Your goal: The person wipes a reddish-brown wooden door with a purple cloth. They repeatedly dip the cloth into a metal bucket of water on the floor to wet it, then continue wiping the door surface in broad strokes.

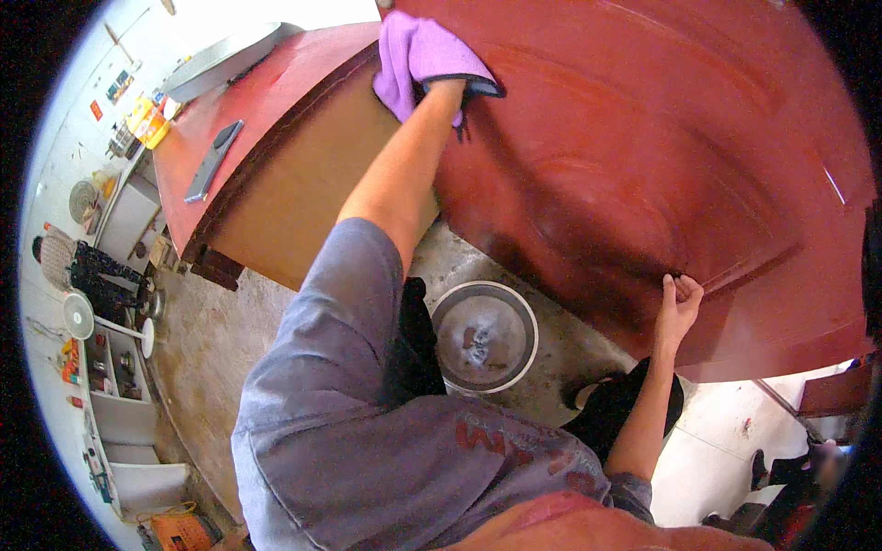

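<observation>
A purple cloth (pixel 431 52) with a dark edge covers my left hand (pixel 448 88); only the wrist shows, and the fingers are hidden. It rests against a large dark-red panel (pixel 620 138), close to the brown side panel at its left. Pale curved smears mark the red surface. Lower down on the same panel is my right hand (pixel 679 296), its fingers curled and their tips touching the surface. Whether they pinch anything there is unclear. Between my legs a round metal basin (pixel 531 330) stands on the floor, with what looks like water inside.
A smartphone (pixel 213 162) lies on the red top (pixel 176 175) at left, near a yellow bottle (pixel 146 122). Past the concrete floor (pixel 200 365) are shelves (pixel 124 420), a white fan (pixel 79 317) and a person (pixel 62 265). Another person (pixel 799 475) is at lower right.
</observation>
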A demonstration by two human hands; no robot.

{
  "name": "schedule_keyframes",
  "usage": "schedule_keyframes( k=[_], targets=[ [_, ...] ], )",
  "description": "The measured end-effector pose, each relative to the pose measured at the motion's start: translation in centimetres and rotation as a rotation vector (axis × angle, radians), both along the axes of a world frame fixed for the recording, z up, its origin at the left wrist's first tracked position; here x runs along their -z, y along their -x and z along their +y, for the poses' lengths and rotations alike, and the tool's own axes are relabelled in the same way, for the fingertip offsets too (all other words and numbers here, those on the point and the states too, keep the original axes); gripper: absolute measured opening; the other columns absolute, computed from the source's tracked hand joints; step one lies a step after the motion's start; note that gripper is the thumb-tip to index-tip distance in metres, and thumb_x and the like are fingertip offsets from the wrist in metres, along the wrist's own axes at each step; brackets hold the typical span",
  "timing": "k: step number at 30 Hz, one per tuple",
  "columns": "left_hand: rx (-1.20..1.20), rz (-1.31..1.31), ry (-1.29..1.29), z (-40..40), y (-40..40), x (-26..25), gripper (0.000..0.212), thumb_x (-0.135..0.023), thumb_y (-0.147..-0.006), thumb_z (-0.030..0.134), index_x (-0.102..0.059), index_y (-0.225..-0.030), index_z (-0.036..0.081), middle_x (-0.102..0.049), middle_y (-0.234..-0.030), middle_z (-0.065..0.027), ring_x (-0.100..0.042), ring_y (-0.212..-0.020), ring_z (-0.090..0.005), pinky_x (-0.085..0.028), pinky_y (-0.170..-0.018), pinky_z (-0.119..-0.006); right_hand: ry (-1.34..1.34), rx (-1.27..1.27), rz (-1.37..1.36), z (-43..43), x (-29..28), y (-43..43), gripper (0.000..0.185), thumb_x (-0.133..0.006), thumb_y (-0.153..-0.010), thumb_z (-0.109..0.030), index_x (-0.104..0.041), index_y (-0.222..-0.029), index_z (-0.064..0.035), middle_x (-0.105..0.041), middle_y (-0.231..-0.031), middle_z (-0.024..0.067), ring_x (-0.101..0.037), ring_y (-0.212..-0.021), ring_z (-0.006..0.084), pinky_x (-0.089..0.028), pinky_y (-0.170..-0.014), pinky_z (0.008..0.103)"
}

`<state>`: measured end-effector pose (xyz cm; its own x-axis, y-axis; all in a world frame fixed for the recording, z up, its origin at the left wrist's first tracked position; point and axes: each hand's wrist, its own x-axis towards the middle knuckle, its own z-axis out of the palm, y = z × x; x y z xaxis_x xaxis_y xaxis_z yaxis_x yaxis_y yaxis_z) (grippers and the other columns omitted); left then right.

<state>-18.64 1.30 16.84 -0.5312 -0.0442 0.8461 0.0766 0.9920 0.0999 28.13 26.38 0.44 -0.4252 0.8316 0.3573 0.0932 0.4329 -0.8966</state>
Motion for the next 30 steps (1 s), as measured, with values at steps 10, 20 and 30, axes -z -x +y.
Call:
schedule_keyframes(
  k=[10,20,30],
  targets=[
    [-0.137,-0.172,0.291,-2.5,-3.9,2.4,0.015,-0.055,-0.086,0.016,-0.068,-0.086,0.009,-0.059,-0.081,-0.0042,-0.062,-0.089,-0.0226,-0.047,-0.08,-0.039,-0.135,0.123,-0.058,-1.1,-0.8,0.8,0.03,-0.074,-0.088,-0.023,-0.054,-0.098,-0.0019,-0.053,-0.093,0.0076,-0.051,-0.087,0.0207,-0.045,-0.084,0.0364],
    [-0.045,0.062,0.249,-3.3,-4.6,-1.6,0.023,-0.049,-0.088,0.009,-0.069,-0.096,0.002,-0.064,-0.091,-0.0184,-0.064,-0.094,-0.0341,-0.048,-0.086,-0.042,-0.169,0.09,0.049,-0.9,0.9,2.5,0.033,-0.076,-0.087,-0.024,-0.055,-0.096,-0.0007,-0.053,-0.093,0.0086,-0.052,-0.086,0.0211,-0.045,-0.082,0.0368],
    [0.211,0.214,0.174,-3.8,2.6,-3.6,0.026,-0.049,-0.094,0.018,-0.065,-0.106,0.002,-0.064,-0.106,-0.0163,-0.061,-0.103,-0.0303,-0.046,-0.093,-0.043,-0.129,0.107,0.005,-1.3,0.2,1.9,0.034,-0.076,-0.086,-0.025,-0.054,-0.096,-0.0008,-0.052,-0.093,0.0088,-0.051,-0.086,0.021,-0.045,-0.082,0.0371]
  ],
)
